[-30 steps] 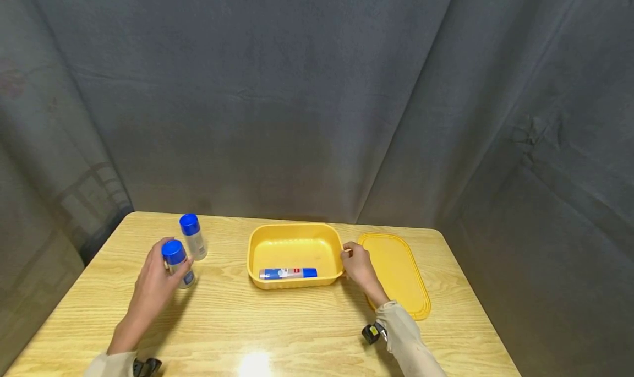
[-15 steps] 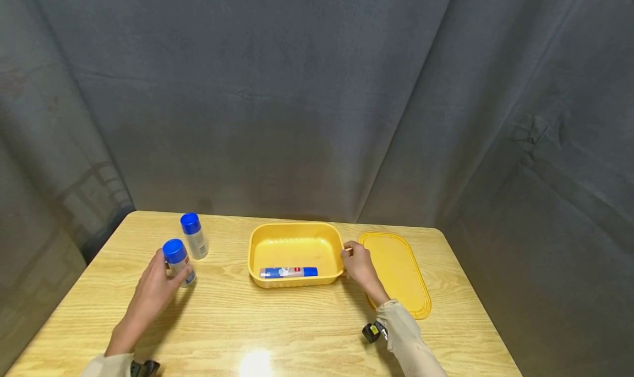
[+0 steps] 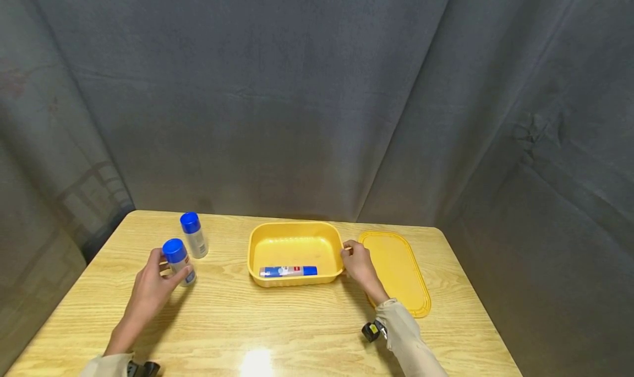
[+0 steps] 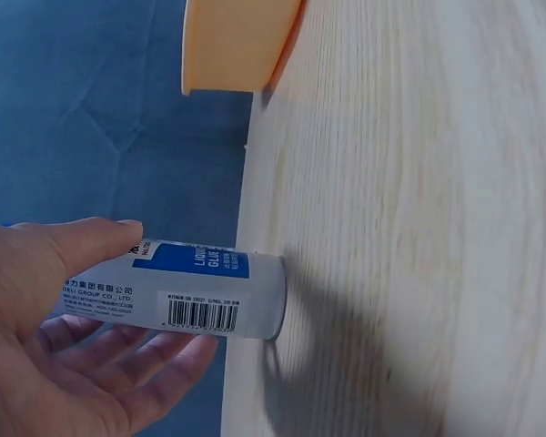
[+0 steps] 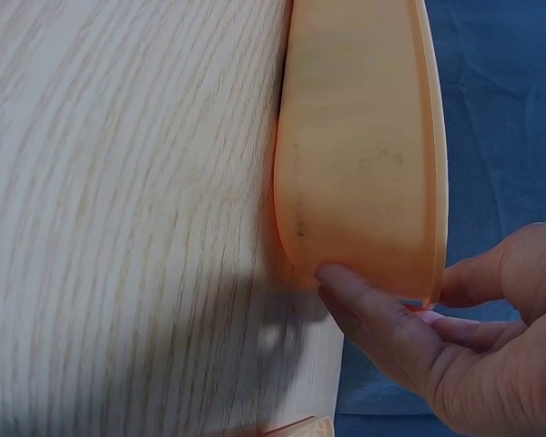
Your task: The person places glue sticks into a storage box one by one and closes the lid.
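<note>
A clear glue bottle with a blue cap (image 3: 174, 251) stands upright on the table at the left. My left hand (image 3: 151, 286) is around it with loosely spread fingers. In the left wrist view the thumb lies along the bottle's label (image 4: 196, 259), and the other fingers extend past its far side. At the middle sits a yellow plastic box (image 3: 297, 282), with another glue bottle (image 3: 288, 272) lying inside along the near wall. My right hand (image 3: 359, 264) pinches the box's right end; in the right wrist view its fingers lie against the outer wall (image 5: 364, 209).
Another blue-capped glue bottle (image 3: 196, 242) stands just behind the first. A flat yellow lid (image 3: 398, 272) lies right of the box, beside my right forearm. Grey curtains (image 3: 277, 102) hang behind the wooden table (image 3: 277, 322).
My left hand has loosened and drawn slightly back to the left, while the glue bottle stays standing in place. The right hand and the box have not visibly moved.
</note>
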`<state>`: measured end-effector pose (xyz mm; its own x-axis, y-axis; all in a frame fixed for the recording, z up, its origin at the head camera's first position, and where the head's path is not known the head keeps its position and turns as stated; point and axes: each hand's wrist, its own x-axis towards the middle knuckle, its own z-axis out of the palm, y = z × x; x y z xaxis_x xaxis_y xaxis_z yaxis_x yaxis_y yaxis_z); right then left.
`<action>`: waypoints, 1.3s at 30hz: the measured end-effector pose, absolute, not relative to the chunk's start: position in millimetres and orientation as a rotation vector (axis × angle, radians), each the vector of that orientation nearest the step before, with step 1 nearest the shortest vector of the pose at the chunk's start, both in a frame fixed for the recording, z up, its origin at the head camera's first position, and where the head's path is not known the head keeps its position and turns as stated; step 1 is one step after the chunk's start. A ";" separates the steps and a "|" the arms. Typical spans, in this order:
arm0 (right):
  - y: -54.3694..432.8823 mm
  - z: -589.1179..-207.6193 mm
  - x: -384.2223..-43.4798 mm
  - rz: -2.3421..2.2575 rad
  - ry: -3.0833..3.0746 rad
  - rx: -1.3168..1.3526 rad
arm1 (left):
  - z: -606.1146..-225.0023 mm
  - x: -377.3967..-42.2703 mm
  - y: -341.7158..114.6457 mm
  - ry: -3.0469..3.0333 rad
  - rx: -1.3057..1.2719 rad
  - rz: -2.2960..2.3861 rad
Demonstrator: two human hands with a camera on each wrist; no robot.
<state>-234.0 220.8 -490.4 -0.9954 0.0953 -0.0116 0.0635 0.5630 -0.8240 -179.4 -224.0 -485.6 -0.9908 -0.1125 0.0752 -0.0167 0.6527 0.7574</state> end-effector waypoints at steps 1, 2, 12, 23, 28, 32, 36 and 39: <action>220.8 -490.4 -234.0 1.447 -2.748 -0.141 | -485.9 -179.4 -223.9 -2.742 0.102 -1.263; 220.8 -490.3 -233.9 1.447 -2.748 -0.142 | -486.2 -179.3 -223.8 -2.735 0.096 -1.274; 219.4 -490.7 -233.5 1.464 -2.746 -0.154 | -490.1 -175.2 -223.9 -2.631 0.070 -1.258; 221.8 -491.8 -234.6 1.468 -2.743 -0.157 | -491.2 -175.9 -221.3 -2.622 0.113 -1.306; 221.4 -490.7 -235.4 1.456 -2.743 -0.155 | -489.6 -177.4 -220.1 -2.626 0.110 -1.320; 220.9 -489.9 -234.4 1.450 -2.743 -0.146 | -488.3 -177.2 -219.2 -2.620 0.098 -1.321; 219.9 -489.6 -232.2 1.451 -2.746 -0.141 | -486.9 -174.9 -217.8 -2.608 0.085 -1.290; 219.8 -489.1 -231.8 1.441 -2.742 -0.133 | -485.2 -174.8 -216.2 -2.613 0.075 -1.283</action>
<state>-231.8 219.8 -489.1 -0.9955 0.0951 -0.0037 0.0570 0.5642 -0.8236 -174.8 -216.2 -485.2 -0.9725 -0.1456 0.1818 0.0549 0.6153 0.7864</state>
